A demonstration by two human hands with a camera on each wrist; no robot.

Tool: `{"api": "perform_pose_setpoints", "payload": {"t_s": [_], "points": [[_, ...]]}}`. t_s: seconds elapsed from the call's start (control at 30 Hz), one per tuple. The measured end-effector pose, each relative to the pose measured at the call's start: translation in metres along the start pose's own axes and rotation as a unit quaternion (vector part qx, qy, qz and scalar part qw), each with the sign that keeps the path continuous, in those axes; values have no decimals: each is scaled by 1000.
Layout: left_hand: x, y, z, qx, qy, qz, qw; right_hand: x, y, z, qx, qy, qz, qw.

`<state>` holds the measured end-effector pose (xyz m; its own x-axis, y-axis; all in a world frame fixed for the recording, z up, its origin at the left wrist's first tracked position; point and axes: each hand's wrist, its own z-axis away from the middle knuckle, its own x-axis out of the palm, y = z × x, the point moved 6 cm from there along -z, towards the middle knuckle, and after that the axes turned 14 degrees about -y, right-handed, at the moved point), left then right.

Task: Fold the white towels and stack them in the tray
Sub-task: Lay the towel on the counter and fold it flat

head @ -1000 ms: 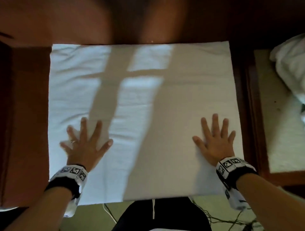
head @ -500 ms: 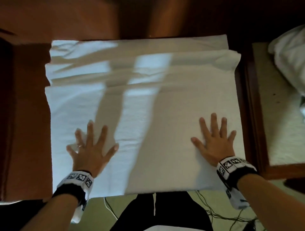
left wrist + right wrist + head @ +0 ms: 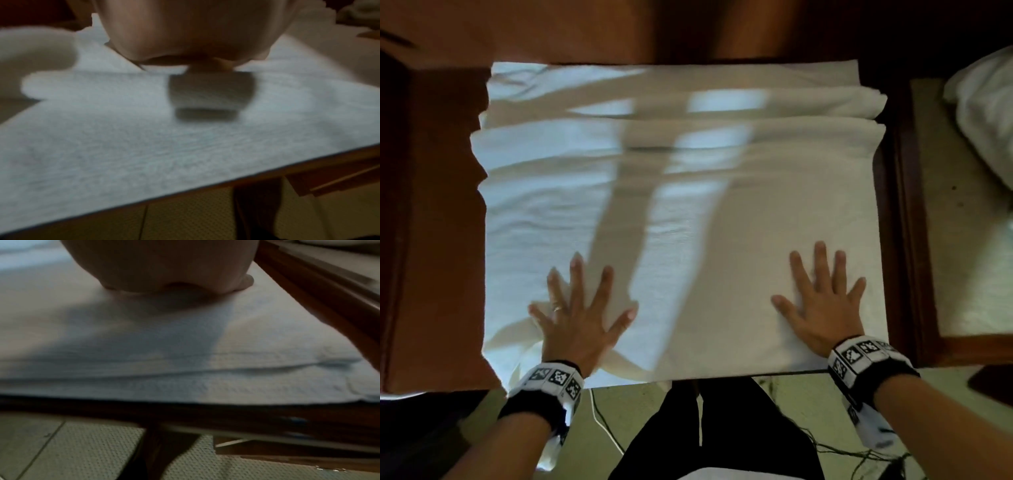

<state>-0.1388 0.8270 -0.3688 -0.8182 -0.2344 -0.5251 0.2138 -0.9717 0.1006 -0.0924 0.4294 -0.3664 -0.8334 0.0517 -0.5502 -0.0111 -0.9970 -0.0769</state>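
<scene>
Home room: wooden table (image 3: 438,240), tiled floor (image 3: 640,411), pillow (image 3: 986,113).

The room is dim and warm-toned. Cool, bluish light patches lie on the white towel (image 3: 681,212), cut by long dark shadow bands (one like a cross). The head view bends at its edges and is slightly smeared. Both wrist views are dark, grainy and blurred, with the near skin out of focus.
</scene>
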Motion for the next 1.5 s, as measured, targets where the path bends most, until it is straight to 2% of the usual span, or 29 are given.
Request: {"api": "perform_pose_setpoints", "payload": {"t_s": [0.07, 0.13, 0.2, 0.3, 0.37, 0.5, 0.67, 0.77, 0.87, 0.93, 1.0, 1.07, 1.2, 1.23, 1.3, 1.37, 1.5], "points": [[2, -2, -3, -18, -8, 15, 1000, 7, 5, -2, 11, -2, -2, 1000], [-13, -1, -13, -23, 18, 5, 1000, -7, 3, -16, 11, 31, -10, 999], [-27, 0, -24, -18, 45, -21, 999, -25, -2, -28, 0, 55, -13, 998], [-28, 4, -22, 4, 41, -18, 999, -31, -9, -23, -4, 78, -12, 997], [-7, 5, -6, 19, 38, -38, 998, -9, -8, -3, -7, 90, -15, 996], [46, -21, 29, 22, 25, -38, 999, 60, 13, 39, 0, 43, 14, 999], [65, -63, 48, -25, 28, -24, 999, 85, 39, 60, 43, 64, -40, 996], [66, -60, 49, 0, 48, -35, 998, 88, 42, 68, 34, 88, -45, 994], [73, -48, 43, 52, 75, -105, 990, 88, 18, 74, -47, 121, 48, 990], [80, -41, 38, 79, 88, -140, 983, 100, 4, 69, -77, 104, 110, 985], [81, -37, 38, 97, 120, -156, 976, 108, 1, 60, -61, 118, 114, 985], [85, -37, 42, 95, 150, -175, 969, 112, 1, 60, -52, 168, 112, 978], [94, -44, 57, 123, 179, -184, 959, 111, 6, 78, -104, 213, 123, 964], [93, -47, 60, 125, 174, -184, 959, 107, 11, 82, -99, 225, 119, 962], [84, -58, 63, 98, 168, -182, 964, 91, 21, 87, -41, 233, 112, 965], [67, -66, 70, 57, 163, -157, 972, 68, 22, 95, 5, 211, 100, 972], [42, -73, 82, 19, 96, -132, 986, 51, 20, 98, 84, 57, 106, 989]]}}
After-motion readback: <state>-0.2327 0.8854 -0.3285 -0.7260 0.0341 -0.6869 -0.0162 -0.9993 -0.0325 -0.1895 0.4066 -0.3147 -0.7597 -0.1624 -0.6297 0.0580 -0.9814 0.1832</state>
